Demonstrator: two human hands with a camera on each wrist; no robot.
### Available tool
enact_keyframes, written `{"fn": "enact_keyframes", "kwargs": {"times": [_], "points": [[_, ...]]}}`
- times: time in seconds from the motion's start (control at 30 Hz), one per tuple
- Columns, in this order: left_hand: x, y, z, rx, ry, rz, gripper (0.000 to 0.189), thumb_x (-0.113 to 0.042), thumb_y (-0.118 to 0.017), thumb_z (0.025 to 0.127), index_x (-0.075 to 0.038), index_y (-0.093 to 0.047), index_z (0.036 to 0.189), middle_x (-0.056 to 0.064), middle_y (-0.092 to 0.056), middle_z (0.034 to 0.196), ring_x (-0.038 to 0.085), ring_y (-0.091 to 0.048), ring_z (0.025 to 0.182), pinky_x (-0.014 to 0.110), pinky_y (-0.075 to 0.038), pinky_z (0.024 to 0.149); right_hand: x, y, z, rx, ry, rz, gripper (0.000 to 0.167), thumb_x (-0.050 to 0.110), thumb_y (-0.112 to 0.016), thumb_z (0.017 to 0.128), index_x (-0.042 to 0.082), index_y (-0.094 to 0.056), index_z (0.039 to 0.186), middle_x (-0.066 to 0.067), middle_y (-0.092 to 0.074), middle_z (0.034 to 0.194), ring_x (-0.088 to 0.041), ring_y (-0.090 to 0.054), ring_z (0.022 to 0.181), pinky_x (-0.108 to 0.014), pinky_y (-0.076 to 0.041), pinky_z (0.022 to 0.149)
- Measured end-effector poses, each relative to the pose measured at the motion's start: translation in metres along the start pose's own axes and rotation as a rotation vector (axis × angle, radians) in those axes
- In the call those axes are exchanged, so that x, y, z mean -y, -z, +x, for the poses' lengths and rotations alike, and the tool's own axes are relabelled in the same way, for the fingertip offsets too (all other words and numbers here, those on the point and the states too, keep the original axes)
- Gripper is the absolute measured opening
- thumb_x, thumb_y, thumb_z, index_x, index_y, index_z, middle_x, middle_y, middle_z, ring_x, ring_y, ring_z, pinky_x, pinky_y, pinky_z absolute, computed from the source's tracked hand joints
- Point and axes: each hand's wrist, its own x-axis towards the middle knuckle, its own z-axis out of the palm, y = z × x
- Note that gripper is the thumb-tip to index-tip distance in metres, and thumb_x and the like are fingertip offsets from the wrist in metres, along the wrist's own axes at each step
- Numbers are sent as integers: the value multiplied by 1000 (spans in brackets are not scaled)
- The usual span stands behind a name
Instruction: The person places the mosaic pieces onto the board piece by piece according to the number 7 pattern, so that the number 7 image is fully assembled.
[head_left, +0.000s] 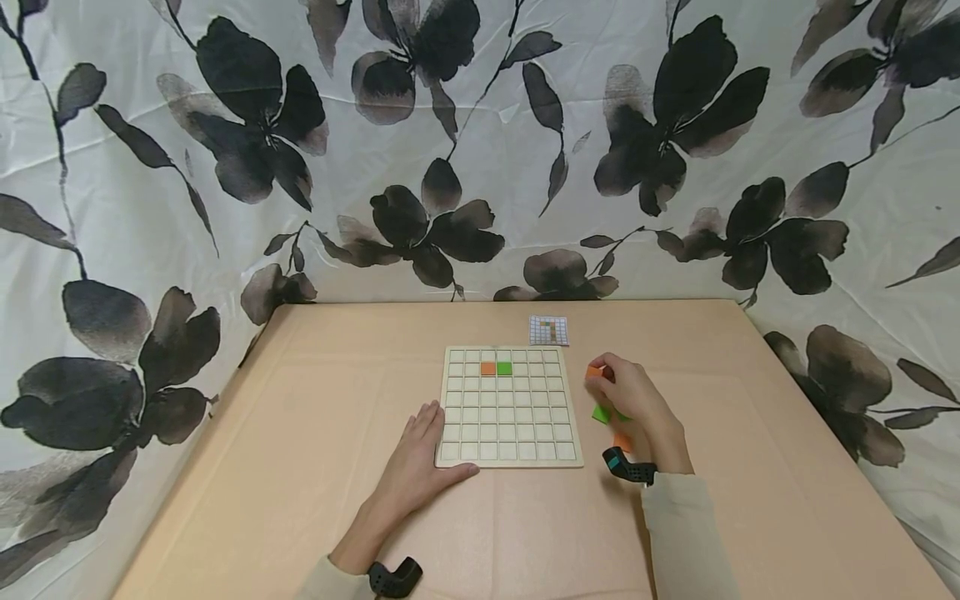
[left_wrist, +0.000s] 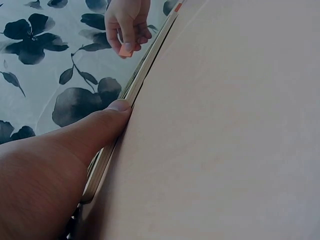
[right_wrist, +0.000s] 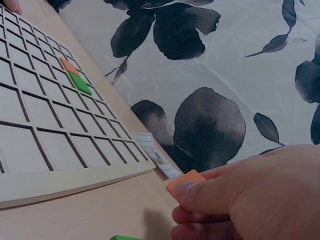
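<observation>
A pale grid board (head_left: 510,430) lies on the table, with an orange tile (head_left: 488,368) and a green tile (head_left: 505,368) side by side in its second row from the far edge. My left hand (head_left: 417,460) rests at the board's near left corner, fingers along the left side and the thumb against the near edge. To the right of the board, my right hand (head_left: 637,398) pinches an orange square tile (right_wrist: 186,183) between thumb and fingers, above the table. Beneath that hand lie green tiles (head_left: 600,414) and an orange tile (head_left: 622,442), partly hidden by it.
A small printed card (head_left: 549,330) with a coloured grid pattern lies beyond the board's far right corner. The wooden table (head_left: 315,392) ends at the back against a floral cloth (head_left: 555,167). Each wrist wears a black band.
</observation>
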Motion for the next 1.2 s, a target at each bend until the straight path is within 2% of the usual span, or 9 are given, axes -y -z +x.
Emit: {"fn": "enact_keyframes", "kwargs": {"times": [0.3, 0.67, 0.97, 1.2], "points": [[0, 0, 0, 0, -4, -5, 111, -65, -75, 78, 5, -34, 153, 22, -28, 163, 35, -21, 155, 46, -16, 130, 0, -2, 0, 7, -21, -3, 31, 19, -63, 99, 4, -58, 126, -10, -62, 94, -22, -55, 82, -28, -49, 70], [0, 0, -1, -4, -1, 0, 110, -64, -75, 78, 5, -34, 153, 22, -29, 163, 35, -21, 155, 46, -16, 130, 0, -5, 1, 9, -10, 19, 27, 17, -58, 102, 3, -59, 125, -9, -65, 93, -21, -55, 79, -28, -50, 69], [-1, 0, -1, -7, -2, -3, 110, -64, -76, 77, 5, -34, 153, 22, -29, 163, 35, -21, 155, 46, -17, 130, 5, -7, 1, -3, -13, 30, 27, 16, -55, 103, 4, -57, 128, -11, -64, 98, -22, -56, 82, -27, -50, 70], [0, 0, 0, -8, -4, -4, 110, -64, -76, 78, 5, -34, 153, 22, -29, 163, 35, -21, 155, 46, -17, 130, 16, -12, 1, 0, -26, 35, 30, 18, -54, 104, 5, -55, 132, -12, -65, 109, -24, -57, 93, -31, -55, 80]]}}
